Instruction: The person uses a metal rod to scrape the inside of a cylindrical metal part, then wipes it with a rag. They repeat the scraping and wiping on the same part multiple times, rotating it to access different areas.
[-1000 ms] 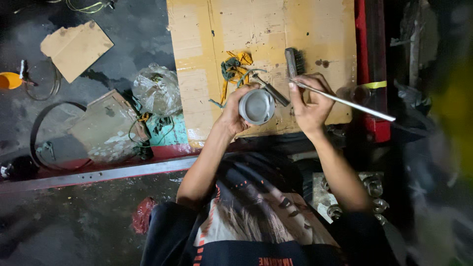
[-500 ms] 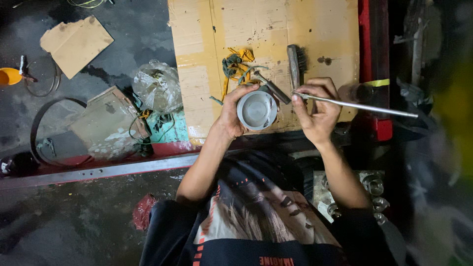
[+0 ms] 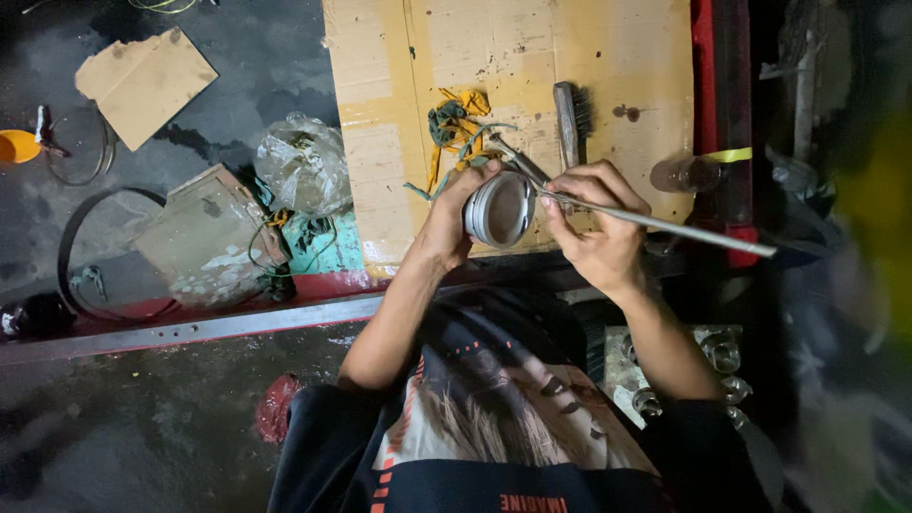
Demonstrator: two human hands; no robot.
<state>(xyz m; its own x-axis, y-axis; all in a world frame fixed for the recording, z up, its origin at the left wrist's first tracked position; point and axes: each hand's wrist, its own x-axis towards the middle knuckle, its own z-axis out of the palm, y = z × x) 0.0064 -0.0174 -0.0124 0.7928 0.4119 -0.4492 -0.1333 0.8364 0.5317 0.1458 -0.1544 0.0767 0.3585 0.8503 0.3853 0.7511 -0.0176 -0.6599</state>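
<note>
My left hand [image 3: 454,217] grips a round, hollow metal cup-shaped part [image 3: 500,209], its open side facing me. My right hand [image 3: 597,224] holds a long thin metal rod [image 3: 665,224] that points out to the right, its near tip at the rim of the part. Both hands hover over a sheet of brown cardboard [image 3: 617,57]. Just beyond the part lie a yellow and green rag [image 3: 453,122] and a wire brush [image 3: 570,122].
Left of the cardboard lie a crumpled clear plastic bag [image 3: 302,161], a flat box with wires [image 3: 204,237], a cardboard scrap [image 3: 144,81] and an orange object [image 3: 15,145]. A red rail [image 3: 708,76] runs along the cardboard's right side. Metal parts [image 3: 712,366] sit near my right elbow.
The rod has tilted so that it lies flatter and points further right. The metal part has turned slightly in my left hand. The view has shifted a little.
</note>
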